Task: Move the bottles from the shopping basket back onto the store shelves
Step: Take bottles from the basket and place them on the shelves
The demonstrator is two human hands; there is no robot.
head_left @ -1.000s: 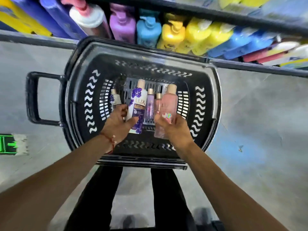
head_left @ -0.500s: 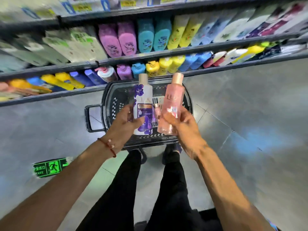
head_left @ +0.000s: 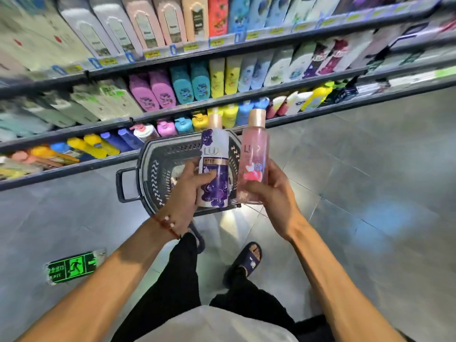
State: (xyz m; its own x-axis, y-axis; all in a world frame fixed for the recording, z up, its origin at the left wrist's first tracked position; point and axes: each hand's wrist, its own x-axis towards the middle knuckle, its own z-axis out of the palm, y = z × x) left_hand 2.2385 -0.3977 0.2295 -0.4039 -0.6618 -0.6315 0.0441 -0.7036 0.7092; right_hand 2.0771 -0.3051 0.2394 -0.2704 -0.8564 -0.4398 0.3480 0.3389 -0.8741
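Fingers [head_left: 191, 166] of the left hand [head_left: 183, 193] curl round the white-and-purple bottle [head_left: 214, 166], with the thumb pressed across its purple label. The right hand [head_left: 270, 193] grips the pink bottle [head_left: 254, 156] low down, thumb over the front and the other fingers wrapped round its right side.

Both bottles are upright, caps up, held over the shopping basket [head_left: 151, 166]. They are just beside each other, with a narrow gap between them through which the basket's right wall shows. The pink one overhangs the basket's right rim.

The basket stands on the grey tiled floor [head_left: 357, 193], its side handle sticking out to the left. Its far rim lies just in front of the edge of the lowest of the store shelves [head_left: 308, 114], where coloured pump bottles stand packed in a row. Higher shelf edges above the basket carry price tags and are equally full.

Right of the basket the floor is open tile. Near its front rim are the person's legs and a dark sandal [head_left: 249, 261]. A green exit sign [head_left: 71, 266] is stuck on the floor to the left of the legs, well apart from the basket.
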